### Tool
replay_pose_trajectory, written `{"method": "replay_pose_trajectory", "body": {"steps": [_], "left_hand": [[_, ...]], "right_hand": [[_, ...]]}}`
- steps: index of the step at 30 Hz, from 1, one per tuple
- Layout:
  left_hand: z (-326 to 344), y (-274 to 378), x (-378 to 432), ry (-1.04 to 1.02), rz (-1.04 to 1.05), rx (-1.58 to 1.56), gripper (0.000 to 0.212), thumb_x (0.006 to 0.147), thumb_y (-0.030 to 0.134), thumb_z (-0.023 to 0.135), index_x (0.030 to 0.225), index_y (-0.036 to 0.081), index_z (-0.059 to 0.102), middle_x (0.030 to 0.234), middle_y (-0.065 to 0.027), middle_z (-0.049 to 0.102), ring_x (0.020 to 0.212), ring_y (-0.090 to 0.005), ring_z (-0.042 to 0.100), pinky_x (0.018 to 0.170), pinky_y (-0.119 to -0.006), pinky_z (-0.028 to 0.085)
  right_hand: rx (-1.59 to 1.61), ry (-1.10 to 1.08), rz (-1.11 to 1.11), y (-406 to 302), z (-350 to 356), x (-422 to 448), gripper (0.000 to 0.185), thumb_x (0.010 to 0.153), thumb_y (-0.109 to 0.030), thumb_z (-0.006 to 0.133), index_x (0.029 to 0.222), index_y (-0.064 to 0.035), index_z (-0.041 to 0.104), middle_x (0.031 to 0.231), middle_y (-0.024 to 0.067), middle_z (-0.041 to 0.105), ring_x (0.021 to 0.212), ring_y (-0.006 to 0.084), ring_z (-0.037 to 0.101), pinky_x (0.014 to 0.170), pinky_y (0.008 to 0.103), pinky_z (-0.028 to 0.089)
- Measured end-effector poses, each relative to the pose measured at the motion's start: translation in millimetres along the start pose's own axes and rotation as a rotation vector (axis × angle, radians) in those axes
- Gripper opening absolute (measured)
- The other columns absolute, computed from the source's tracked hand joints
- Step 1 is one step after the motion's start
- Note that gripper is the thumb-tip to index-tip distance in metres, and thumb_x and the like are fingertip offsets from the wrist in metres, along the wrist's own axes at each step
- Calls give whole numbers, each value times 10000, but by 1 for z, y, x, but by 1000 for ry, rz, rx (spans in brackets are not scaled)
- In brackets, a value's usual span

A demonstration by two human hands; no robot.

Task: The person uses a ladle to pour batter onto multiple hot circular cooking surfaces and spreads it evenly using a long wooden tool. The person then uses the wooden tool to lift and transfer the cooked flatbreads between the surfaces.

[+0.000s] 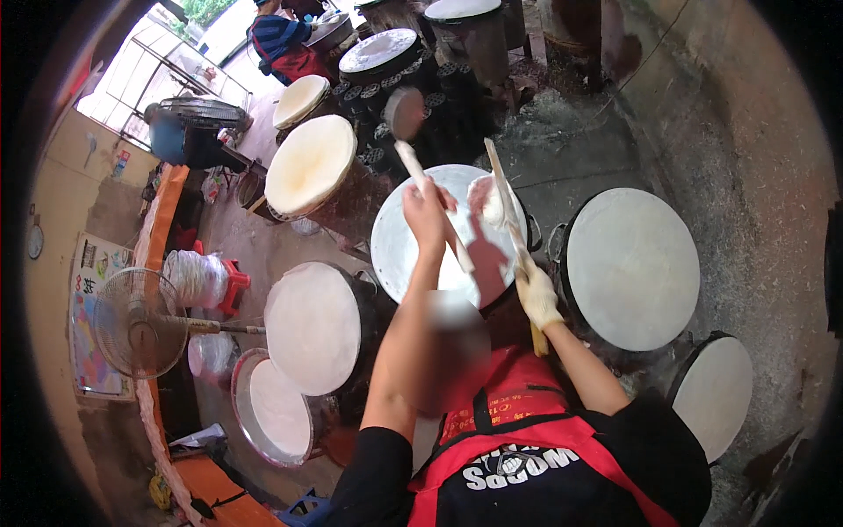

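Note:
My bare left hand (427, 214) grips a short, pale wooden stick (409, 160) above a round metal griddle (395, 227). My right hand (539, 296), in a cream glove, holds a long wooden stick (502, 181) slanting up across the griddle's right side. Behind that stick, a whitish, dough-like lump (489, 203) shows near the griddle's rim; whether the stick touches it, I cannot tell. Bright white covers part of the griddle's near surface, and a dark reddish shadow falls over its right half. My forearm hides some of the left edge.
Covered round griddles stand close on the right (632, 270) and left (315, 328). Honeycomb briquettes (395, 89) are stacked beyond. A pedestal fan (141, 323) stands at left, near a pan of white material (280, 412). A co-worker (283, 39) is at the far left.

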State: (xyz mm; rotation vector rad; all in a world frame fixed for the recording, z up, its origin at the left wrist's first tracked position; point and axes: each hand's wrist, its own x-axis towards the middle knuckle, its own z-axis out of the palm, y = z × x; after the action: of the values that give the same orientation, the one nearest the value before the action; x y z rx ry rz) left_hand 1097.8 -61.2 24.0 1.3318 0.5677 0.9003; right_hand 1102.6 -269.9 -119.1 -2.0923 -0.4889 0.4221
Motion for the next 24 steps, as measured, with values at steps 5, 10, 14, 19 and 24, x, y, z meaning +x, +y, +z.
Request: {"method": "replay_pose_trajectory", "body": {"steps": [5,10,14,19,24], "left_hand": [[-49,70,-5,-173,-258,-264,327,969,240,419,1179,-10,445,905,-75,570,627,-73,473,524,-184,403],[-136,36,-112,-88,-198,173,481,862,138,603,1311,83,439,848,7,548,607,-42,413,493,-185,324],[-157,47,-206,39,-450,160,91,829,138,660,827,47,650,648,44,509,511,-23,383,442,-189,274],[-209,36,-267,122,-461,132,129,807,57,658,711,58,572,652,56,497,554,-12,396,487,-181,298],[-233,44,-282,50,-432,257,158,810,51,644,697,46,534,697,49,499,664,-36,426,605,-191,352]], "right_hand": [[834,-208,565,-31,3,37,324,901,-335,515,1176,-175,574,694,-9,551,430,99,453,384,268,371],[972,218,526,-19,42,-53,352,895,-411,547,1205,-244,544,501,-58,360,336,67,314,297,239,237],[900,259,484,-56,91,-47,386,905,-323,563,1276,-230,511,506,-52,366,329,83,323,289,266,266],[649,183,438,-127,119,7,368,926,-307,513,1278,-196,516,497,-29,382,325,109,360,297,287,320],[655,-275,388,-119,90,10,285,930,-275,470,1161,-124,544,532,-41,365,372,80,329,340,255,299]]}}
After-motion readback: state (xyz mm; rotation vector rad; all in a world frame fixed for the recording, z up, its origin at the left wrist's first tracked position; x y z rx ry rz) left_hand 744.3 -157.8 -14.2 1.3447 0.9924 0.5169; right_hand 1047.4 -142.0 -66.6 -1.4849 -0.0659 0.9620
